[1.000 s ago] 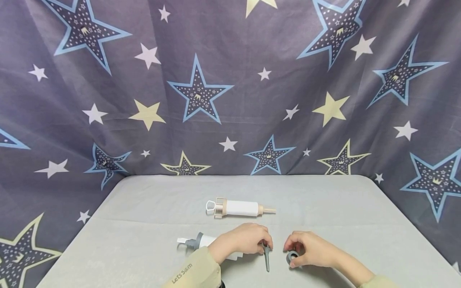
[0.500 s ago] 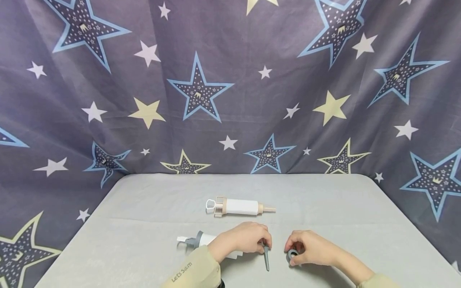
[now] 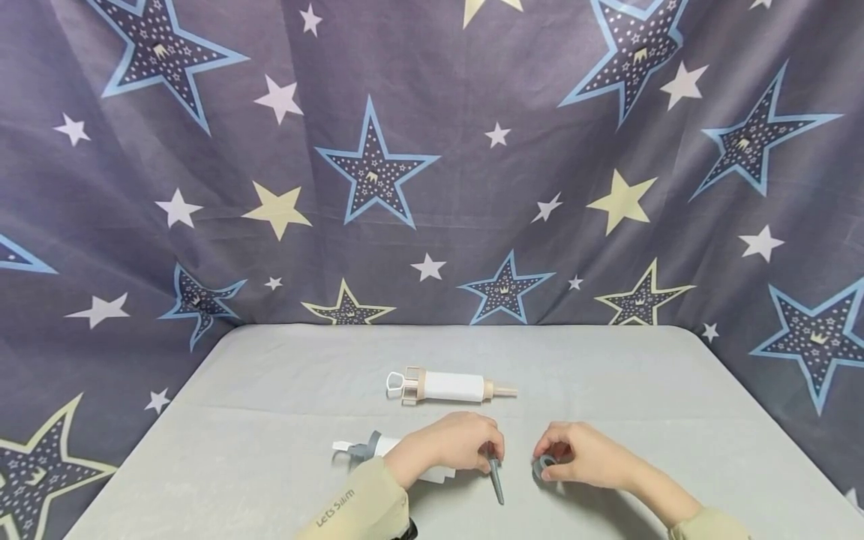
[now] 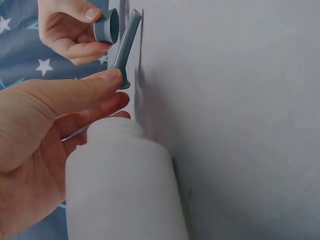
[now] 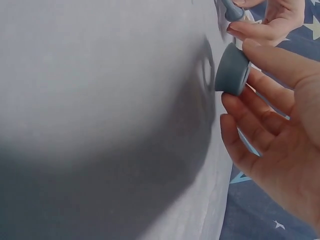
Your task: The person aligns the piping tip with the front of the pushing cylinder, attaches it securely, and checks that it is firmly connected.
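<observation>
My left hand [image 3: 459, 442] pinches the wide end of a slim grey nozzle [image 3: 496, 484], whose narrow tip points toward the table's front edge. In the left wrist view the nozzle [image 4: 128, 42] sits between thumb and fingers. Across a small gap, my right hand [image 3: 587, 456] holds a grey ring-shaped cap [image 3: 540, 468]; the right wrist view shows this cap [image 5: 233, 70] between thumb and fingertips. Under the left forearm lies a white tube with a grey collar [image 3: 371, 445], partly hidden; its white threaded neck [image 4: 115, 131] shows in the left wrist view.
Farther back on the grey table [image 3: 607, 375] lies a second white tube [image 3: 454, 386] with beige ends, a beige nozzle pointing right and a white loop handle at left. A star-patterned cloth [image 3: 459, 187] hangs behind the table.
Both hands have shifted slightly away from the front edge with their parts. The grey cap has tilted in my right hand, and the nozzle slants a little more. The tubes stay in place.
</observation>
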